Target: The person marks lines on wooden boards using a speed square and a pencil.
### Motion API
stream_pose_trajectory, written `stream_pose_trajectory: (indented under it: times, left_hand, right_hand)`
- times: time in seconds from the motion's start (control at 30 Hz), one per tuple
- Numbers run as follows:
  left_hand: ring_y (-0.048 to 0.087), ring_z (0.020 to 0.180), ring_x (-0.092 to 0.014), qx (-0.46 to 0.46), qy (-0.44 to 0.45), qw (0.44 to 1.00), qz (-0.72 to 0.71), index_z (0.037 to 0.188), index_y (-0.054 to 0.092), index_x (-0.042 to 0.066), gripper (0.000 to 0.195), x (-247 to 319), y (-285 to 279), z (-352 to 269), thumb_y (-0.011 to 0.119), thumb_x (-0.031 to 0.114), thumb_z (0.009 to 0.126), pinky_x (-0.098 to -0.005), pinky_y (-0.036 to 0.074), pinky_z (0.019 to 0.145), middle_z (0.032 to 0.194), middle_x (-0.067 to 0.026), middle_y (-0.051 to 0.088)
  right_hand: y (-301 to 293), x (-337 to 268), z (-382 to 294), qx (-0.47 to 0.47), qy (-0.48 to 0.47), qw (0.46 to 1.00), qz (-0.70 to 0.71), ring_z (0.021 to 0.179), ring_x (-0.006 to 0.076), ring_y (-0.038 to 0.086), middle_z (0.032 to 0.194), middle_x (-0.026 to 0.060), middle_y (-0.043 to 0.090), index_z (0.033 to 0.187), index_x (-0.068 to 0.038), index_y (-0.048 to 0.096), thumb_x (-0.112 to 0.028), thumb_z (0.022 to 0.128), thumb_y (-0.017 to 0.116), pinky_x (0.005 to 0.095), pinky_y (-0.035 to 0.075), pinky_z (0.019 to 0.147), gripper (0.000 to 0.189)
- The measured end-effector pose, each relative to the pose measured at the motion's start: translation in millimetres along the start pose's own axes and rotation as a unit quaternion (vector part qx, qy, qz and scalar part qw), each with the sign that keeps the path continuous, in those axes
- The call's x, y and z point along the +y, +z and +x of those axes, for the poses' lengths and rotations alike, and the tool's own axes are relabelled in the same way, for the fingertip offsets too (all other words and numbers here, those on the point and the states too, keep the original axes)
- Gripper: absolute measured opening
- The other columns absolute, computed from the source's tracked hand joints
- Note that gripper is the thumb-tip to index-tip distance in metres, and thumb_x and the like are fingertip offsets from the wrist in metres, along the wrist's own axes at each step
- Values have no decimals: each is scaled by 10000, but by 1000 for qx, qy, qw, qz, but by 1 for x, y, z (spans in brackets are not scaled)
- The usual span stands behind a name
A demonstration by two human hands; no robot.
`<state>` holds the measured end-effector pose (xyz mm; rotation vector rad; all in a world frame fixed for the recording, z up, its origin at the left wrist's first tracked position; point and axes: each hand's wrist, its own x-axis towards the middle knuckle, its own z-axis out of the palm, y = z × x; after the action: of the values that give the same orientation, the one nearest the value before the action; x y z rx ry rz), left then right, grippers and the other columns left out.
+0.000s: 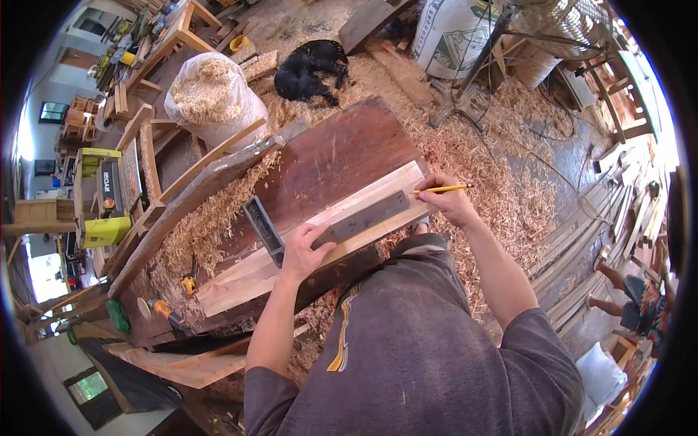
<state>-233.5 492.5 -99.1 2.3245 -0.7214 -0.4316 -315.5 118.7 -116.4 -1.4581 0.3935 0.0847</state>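
Observation:
Two pale wooden boards (240,297), or one board with a lengthwise line, lie across a reddish-brown wooden workbench (338,144). A try square (365,217) rests on the wood, its dark stock (263,229) toward the left and its metal blade pointing right. My left hand (305,253) grips and presses the square where blade and stock meet, thumb and fingers spread over the blade. Between the fingers of my right hand (448,200) is a yellow pencil (444,189), held just past the blade's far end, near the boards' right end. The pencil's tip is close to the wood; contact cannot be made out.
Wood shavings (210,234) cover the bench's left side, near an orange power tool (163,312). A Ryobi machine (106,196) stands left. Beyond the bench are a bag of shavings (215,98), a black dog (311,71) and a stand fan (567,27). A person (638,305) is at right.

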Motion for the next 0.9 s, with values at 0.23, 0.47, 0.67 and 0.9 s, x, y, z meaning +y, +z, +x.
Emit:
stream_pose_trajectory:
  times: [0.23,0.47,0.67,0.9]
  left_hand:
    - [645,939,-278,15,13,1000,-7,1208,713,78,490,-5,1,-4,851,204,755,-356,515,828,1028,-117,645]
    - [645,946,-284,20,4,1000,-1,1199,722,80,493,-5,2,-7,858,222,747,-363,519,827,1081,-119,635]
    - [645,958,-288,29,0,1000,6,1185,725,72,492,-5,2,-10,859,231,739,-372,520,838,1093,-121,636]
    - [637,988,-287,36,9,999,-6,1172,726,67,482,-6,4,-10,858,238,741,-368,513,861,1108,-117,633]
  right_hand:
    - [2,3,4,-36,-8,994,-99,882,106,614,936,32,695,1027,2,708,-124,869,734,269,499,802,204]
    - [4,6,7,-30,0,994,-102,870,104,599,923,21,686,1008,4,705,-121,863,729,271,496,784,193]
    - [7,9,7,1,-6,993,-121,805,98,603,859,23,686,979,0,720,-124,856,731,271,493,713,175]
    - [6,11,9,1,-6,995,-97,815,97,613,863,27,692,977,-1,719,-141,859,730,270,504,727,183]
